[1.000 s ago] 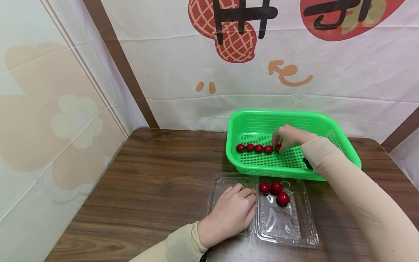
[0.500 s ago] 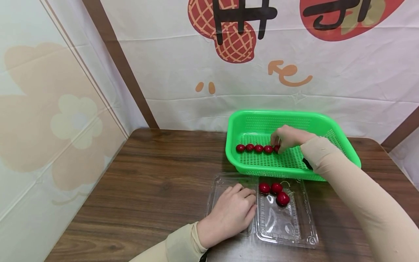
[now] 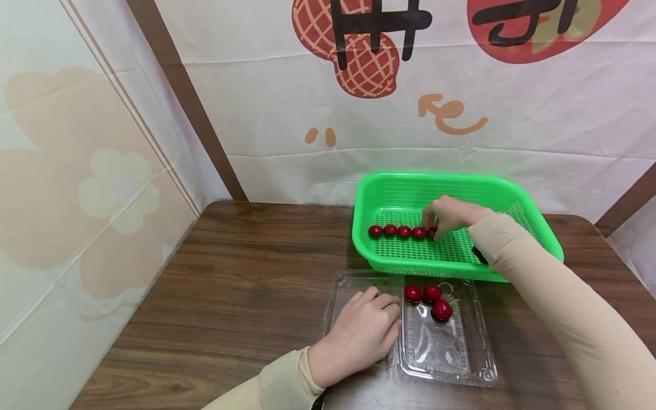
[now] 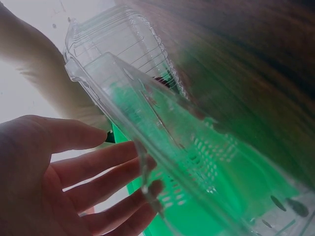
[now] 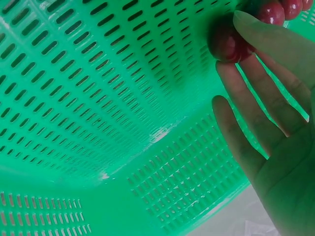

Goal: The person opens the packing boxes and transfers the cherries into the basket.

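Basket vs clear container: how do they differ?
The basket is green; the container is colourless and see-through.
The basket's cherries form a row; the container's three cherries sit clustered.
The basket is one tub; the container has two side-by-side sections.
Both hold cherries, on the wooden table.

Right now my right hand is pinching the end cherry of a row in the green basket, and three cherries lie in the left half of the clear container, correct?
Not quite: the three cherries lie in the right half of the clear container, as the head view shows. Your right hand pinches the end cherry of a row in the green basket.
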`<state>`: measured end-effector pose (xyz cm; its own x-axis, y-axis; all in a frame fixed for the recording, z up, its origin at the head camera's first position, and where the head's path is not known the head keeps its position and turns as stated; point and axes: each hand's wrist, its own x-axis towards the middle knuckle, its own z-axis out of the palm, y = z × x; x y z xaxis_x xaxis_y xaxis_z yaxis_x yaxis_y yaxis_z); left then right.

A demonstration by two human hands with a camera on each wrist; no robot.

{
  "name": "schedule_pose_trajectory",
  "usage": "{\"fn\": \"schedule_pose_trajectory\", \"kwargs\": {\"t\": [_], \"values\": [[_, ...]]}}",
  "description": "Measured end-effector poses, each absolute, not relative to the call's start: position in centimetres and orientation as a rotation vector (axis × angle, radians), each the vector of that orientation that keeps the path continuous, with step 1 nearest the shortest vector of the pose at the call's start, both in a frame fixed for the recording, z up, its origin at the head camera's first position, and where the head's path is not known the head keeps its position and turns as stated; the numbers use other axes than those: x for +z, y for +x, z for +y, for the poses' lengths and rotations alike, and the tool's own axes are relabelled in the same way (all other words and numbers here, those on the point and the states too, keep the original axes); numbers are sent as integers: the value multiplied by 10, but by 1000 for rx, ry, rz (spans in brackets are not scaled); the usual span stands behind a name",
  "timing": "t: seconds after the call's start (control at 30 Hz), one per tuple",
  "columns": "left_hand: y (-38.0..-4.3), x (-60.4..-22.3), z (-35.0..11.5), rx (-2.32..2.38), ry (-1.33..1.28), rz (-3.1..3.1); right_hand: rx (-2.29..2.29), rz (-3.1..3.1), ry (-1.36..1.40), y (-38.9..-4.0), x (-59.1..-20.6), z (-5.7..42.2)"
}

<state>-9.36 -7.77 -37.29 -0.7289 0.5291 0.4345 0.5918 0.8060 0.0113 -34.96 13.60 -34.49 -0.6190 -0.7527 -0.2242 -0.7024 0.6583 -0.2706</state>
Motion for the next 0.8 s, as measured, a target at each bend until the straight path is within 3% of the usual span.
{"fn": "schedule_pose_trajectory", "kwargs": {"t": [0.8], "values": [[-93, -373, -79, -220, -842, -2564, -236, 2576, -1156, -347, -339, 134]]}}
